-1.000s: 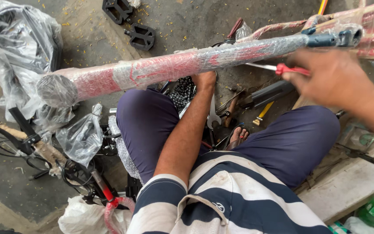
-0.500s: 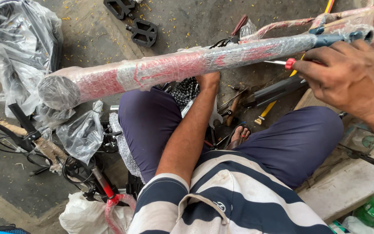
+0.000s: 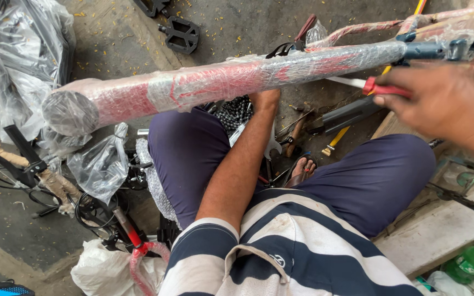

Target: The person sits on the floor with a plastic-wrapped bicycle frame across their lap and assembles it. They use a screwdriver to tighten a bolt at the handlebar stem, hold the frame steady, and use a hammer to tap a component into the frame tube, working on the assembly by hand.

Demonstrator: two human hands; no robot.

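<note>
Gritty concrete strewn with pedals (image 3: 181,33), tools and plastic-bagged parts lies under a seated person across whose lap a red bicycle frame tube (image 3: 231,82) in bubble wrap runs left to right. Left hand (image 3: 264,100) reaches up beneath the tube; its fingers are hidden, so I cannot tell their grip. Right hand (image 3: 445,104), curled shut on a red-handled tool (image 3: 382,89), has slid lower and rightward from the tube's far-right end since a moment ago, drawing the blade along the wrapping.

Red bike frame tube (image 3: 220,82) under clear plastic wrap, blue end piece (image 3: 440,49). Screwdriver (image 3: 382,89) with red handle. Shirt (image 3: 281,257) in navy and white stripes, trousers (image 3: 357,181) dark purple-blue. Black pedals (image 3: 181,34), green bottle (image 3: 470,263), grey floor (image 3: 105,38).
</note>
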